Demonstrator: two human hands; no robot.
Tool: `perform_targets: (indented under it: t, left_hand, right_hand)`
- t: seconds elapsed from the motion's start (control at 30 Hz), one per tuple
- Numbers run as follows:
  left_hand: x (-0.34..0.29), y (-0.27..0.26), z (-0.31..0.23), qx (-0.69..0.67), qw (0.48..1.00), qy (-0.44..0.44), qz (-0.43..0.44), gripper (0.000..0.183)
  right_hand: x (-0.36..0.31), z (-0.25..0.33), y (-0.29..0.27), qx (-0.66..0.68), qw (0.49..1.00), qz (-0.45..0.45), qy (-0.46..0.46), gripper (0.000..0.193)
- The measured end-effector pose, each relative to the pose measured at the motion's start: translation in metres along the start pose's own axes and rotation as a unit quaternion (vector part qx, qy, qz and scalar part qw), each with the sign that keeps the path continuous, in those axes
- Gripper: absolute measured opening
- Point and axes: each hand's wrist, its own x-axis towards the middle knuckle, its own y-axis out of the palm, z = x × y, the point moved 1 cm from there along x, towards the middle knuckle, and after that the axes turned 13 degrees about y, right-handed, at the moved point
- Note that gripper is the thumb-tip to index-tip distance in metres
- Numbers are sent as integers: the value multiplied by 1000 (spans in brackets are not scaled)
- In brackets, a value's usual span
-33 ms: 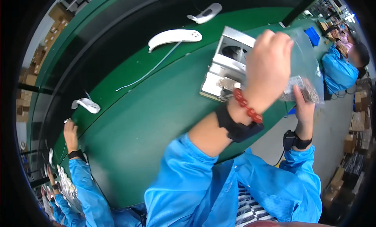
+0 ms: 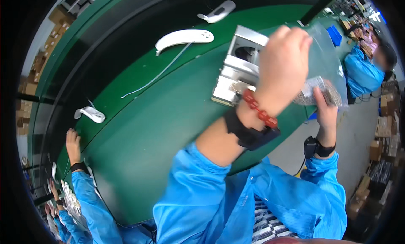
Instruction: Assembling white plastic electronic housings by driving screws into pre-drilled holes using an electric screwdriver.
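Note:
A clear plastic bag [image 2: 333,63], with a white label and a mass of small brownish metal-looking parts [image 2: 331,94] low inside it, hangs between my hands. My left hand [image 2: 284,60], a red bead bracelet and black strap at its wrist, is closed at the bag's upper side; its fingertips are partly hidden. Lower down, my right hand [image 2: 327,115] grips the filled end, thumb across the front. A silvery metal fixture [image 2: 225,73] with a round dark opening stands on the green table, just left of my left hand and partly covered by it.
Beyond the green table [image 2: 152,138], curved white plastic parts [image 2: 181,37] lie on a green strip, one trailing a thin white cable [image 2: 160,73]. At the left edge a co-worker's hand [image 2: 72,145] reaches in. Another person in blue [image 2: 363,71] sits far right, near a blue bin [image 2: 334,35].
The whole view has shifted slightly left. The small parts in the bag have tilted, and the label shows more. Both my hands keep their grip.

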Motion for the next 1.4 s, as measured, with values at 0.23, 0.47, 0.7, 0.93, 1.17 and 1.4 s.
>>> perform_targets:
  t: [0.23, 0.47, 0.7, 0.93, 1.17, 1.4]
  left_hand:
    - [82, -63, -20, 18, 945, -78, 317, 23]
    - [83, -80, -27, 51, 942, -107, 313, 23]
    - [66, -111, -33, 1, 968, 2, 251, 21]
    - [68, -127, -36, 3, 965, -120, 232, 18]
    - [65, -144, -38, 16, 969, -117, 219, 19]
    - [56, -160, -22, -28, 977, -72, 200, 19]
  right_hand:
    - [2, 34, 15, -8, 1000, -6, -1, 21]
    - [-4, 61, 25, -28, 999, 15, -15, 20]
    - [-14, 88, 35, -95, 992, -5, -84, 22]
    - [-21, 107, 46, -126, 985, 16, -117, 22]
    - [-28, 119, 61, -147, 979, 5, -144, 23]
    - [-34, 127, 73, -167, 973, -2, -161, 24]
